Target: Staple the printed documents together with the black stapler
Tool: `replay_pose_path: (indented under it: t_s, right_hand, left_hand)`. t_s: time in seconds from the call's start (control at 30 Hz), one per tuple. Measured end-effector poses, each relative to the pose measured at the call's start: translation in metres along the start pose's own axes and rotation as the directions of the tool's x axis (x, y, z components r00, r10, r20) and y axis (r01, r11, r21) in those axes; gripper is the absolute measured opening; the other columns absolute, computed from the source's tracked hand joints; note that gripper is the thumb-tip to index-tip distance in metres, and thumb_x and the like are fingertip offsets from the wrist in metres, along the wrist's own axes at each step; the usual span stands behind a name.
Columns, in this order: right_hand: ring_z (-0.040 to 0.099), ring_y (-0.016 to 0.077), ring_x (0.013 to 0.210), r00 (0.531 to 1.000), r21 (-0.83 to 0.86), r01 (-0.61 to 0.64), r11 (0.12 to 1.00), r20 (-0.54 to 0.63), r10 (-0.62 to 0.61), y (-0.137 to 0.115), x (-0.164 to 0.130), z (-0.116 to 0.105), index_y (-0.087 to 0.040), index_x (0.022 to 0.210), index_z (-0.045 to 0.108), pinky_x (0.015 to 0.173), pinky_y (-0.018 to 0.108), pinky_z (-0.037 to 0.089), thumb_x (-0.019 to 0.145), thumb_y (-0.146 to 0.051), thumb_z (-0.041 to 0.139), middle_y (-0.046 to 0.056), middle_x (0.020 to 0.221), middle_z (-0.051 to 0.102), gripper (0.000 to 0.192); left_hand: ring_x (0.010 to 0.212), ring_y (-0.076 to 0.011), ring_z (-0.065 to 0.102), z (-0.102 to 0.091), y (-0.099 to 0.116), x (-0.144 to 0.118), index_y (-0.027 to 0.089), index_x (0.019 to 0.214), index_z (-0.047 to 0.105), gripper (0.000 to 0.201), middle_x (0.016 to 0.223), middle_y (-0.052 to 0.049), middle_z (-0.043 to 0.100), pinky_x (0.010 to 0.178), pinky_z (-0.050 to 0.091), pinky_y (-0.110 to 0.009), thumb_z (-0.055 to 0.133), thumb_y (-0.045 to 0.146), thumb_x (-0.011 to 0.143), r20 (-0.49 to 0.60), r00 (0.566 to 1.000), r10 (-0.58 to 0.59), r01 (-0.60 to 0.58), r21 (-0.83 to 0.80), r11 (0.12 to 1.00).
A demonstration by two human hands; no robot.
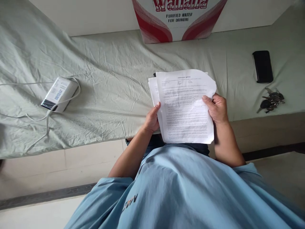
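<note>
I hold a sheaf of printed papers (186, 108) up in front of my chest, over the edge of the bed (114, 92). My left hand (152, 120) grips the left edge of the sheaf, thumb on the front and the other fingers hidden behind the sheets. My right hand (217, 108) clasps the right edge, its fingers (207, 100) curled over the top page. The top page is covered in small print with a heading at its upper margin; further sheets stick out behind it toward my left fingers.

Beyond my fingers a red-and-white water carton (178, 19) stands on the pale green bedsheet against the wall. Well off from my left fingers lies a white power adapter (60, 93) with a white cable (47, 117) looped around it and trailing over the sheet. Out past my right fingers a black phone (262, 66) lies flat, and nearer to me than the phone, a bunch of keys (271, 100) sits close to the bed's edge. My light blue shirt (186, 190) fills the view below the papers.
</note>
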State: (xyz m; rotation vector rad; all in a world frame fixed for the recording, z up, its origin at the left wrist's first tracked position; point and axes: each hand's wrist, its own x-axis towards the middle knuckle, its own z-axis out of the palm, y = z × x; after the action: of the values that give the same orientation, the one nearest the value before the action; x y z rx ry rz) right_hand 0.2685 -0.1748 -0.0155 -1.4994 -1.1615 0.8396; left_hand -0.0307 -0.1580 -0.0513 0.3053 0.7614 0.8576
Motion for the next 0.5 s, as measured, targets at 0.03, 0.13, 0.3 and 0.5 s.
replay_pose_path:
  t_s: [0.03,0.13,0.3,0.5]
  right_hand:
    - [0.080,0.0254,0.085,1.000,-0.001,0.001,1.000,0.001,-0.001,-0.0002,0.0000,0.0004,-0.025,0.099,0.088,0.079,0.038,0.065,0.088,-0.067,0.088,0.002,0.094,0.087,0.044]
    - [0.080,0.0259,0.088,1.000,-0.005,-0.001,1.000,0.004,0.001,-0.0025,0.0003,0.0016,-0.025,0.100,0.087,0.080,0.038,0.065,0.087,-0.069,0.087,0.003,0.097,0.088,0.046]
    - [0.079,0.0258,0.089,1.000,-0.023,-0.013,1.000,0.018,0.013,-0.0060,-0.0001,0.0038,-0.025,0.101,0.086,0.083,0.038,0.063,0.087,-0.071,0.086,0.003,0.095,0.086,0.048]
    - [0.061,0.0179,0.069,0.998,-0.094,0.014,0.996,-0.057,-0.019,0.0020,-0.0001,0.0024,-0.026,0.089,0.075,0.064,0.032,0.049,0.088,-0.078,0.081,-0.001,0.077,0.070,0.053]
  left_hand:
    - [0.148,-0.0439,0.068,-0.0003,-0.0003,0.0003,0.021,0.121,0.081,0.045,0.126,-0.012,0.087,0.128,0.055,-0.059,0.085,0.056,0.093,-0.001,1.000,-0.002,0.002,-0.003,1.000]
    - [0.148,-0.0436,0.068,-0.0003,-0.0018,0.0013,0.020,0.121,0.080,0.044,0.126,-0.013,0.087,0.129,0.054,-0.059,0.085,0.054,0.093,-0.036,0.999,0.012,-0.012,-0.008,1.000]
    - [0.148,-0.0427,0.068,0.0021,-0.0051,0.0022,0.021,0.115,0.082,0.048,0.123,-0.013,0.088,0.128,0.056,-0.057,0.090,0.060,0.088,-0.130,0.989,0.067,-0.065,0.023,0.998]
    - [0.146,-0.0446,0.070,0.0060,-0.0050,0.0010,0.022,0.111,0.082,0.056,0.118,-0.014,0.088,0.124,0.059,-0.058,0.095,0.068,0.081,-0.164,0.981,0.100,-0.090,0.067,0.994]
